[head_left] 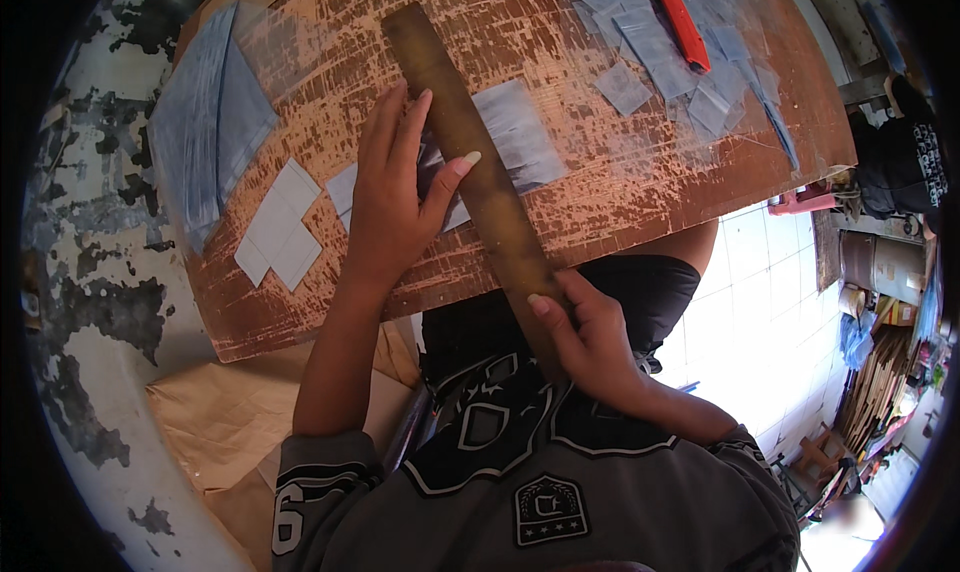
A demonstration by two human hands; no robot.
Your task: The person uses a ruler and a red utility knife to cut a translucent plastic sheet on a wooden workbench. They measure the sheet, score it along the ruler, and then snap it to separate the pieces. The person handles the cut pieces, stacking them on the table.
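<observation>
A long, flat brown strip (480, 157), like a worn straightedge, lies slantwise across the table and over its near edge towards my body. My left hand (395, 177) rests with straight fingers along the strip's left side; its thumb lies on the strip and the forefinger tip touches its edge. Lower down, my right hand (595, 337) grips the near end, thumb on top and fingers curled round the right side. Beneath the strip lies a greyish clear plastic sheet (520, 132), partly hidden by the strip and my left hand.
The table (350, 52) has scratched brown paint. A red utility knife (680, 22) lies among clear plastic pieces (640, 47) at the far right. Folded plastic sheets (215, 122) and white card pieces (285, 232) are on the left. Brown paper (220, 412) sits below the table's left edge.
</observation>
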